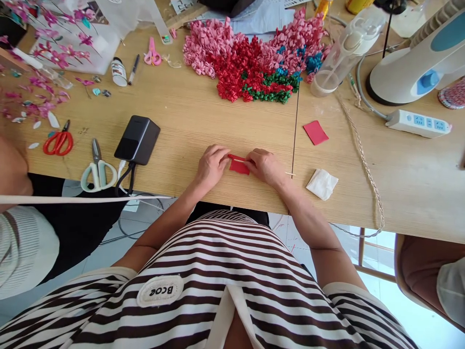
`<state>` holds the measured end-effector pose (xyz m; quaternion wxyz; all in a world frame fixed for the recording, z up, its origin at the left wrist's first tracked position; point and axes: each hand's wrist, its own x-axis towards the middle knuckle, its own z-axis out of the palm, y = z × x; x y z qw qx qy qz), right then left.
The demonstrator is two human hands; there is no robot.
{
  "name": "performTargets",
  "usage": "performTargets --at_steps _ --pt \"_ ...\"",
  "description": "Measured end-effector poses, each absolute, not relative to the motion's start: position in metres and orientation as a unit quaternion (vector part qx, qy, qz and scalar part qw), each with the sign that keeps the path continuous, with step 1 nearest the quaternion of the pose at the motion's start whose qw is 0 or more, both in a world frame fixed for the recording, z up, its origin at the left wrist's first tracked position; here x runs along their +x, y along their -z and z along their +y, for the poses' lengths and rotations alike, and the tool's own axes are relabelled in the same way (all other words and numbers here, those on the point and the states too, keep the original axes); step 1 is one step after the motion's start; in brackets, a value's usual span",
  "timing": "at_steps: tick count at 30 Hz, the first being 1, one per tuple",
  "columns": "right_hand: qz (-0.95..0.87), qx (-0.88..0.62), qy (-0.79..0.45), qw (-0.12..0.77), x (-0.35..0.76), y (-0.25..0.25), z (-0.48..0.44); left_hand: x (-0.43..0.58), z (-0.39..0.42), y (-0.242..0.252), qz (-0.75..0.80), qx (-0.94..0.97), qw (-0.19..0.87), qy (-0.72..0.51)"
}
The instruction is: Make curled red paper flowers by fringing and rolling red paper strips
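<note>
left hand and right hand sit close together at the table's near edge, each pinching a thin wooden stick between thumb and fingers, its tip poking out past the right hand. a narrow red paper strip runs along the stick by the left fingers, and a small red paper rectangle lies just below it, between the hands; it looks joined to the strip, though the fingers make that hard to tell. just behind the hands is the person's brown-and-white striped top. to the right lie a crumpled white tissue, a red paper square and a braided cord on the wooden table. to the left are green-handled scissors, red-handled scissors and a black power bank. farther off, a heap of curled pink, red, green and blue paper spreads beside pink scissors, with pink paper flowers at the far left and a white power strip at the right
</note>
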<state>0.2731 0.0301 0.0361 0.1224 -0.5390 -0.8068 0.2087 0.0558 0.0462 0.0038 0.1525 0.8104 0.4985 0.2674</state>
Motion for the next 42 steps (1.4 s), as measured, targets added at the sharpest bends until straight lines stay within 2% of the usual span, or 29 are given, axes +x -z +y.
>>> performTargets --at_steps 6,10,24,42 --pt "-0.817 -0.525 -0.203 0.124 0.269 -0.04 0.025 0.045 0.009 0.001 0.473 0.82 0.121 -0.3" --pt "-0.828 -0.506 -0.204 0.128 0.267 -0.036 0.022 0.046 -0.007 0.004 0.464 0.836 0.104 -0.274" --pt "-0.843 -0.502 -0.172 0.09 0.257 -0.031 0.016 0.048 -0.007 0.006 0.478 0.837 0.091 -0.25" --pt "-0.845 -0.496 -0.17 0.103 0.258 -0.029 0.016 0.052 -0.002 0.003 0.495 0.833 0.071 -0.237"
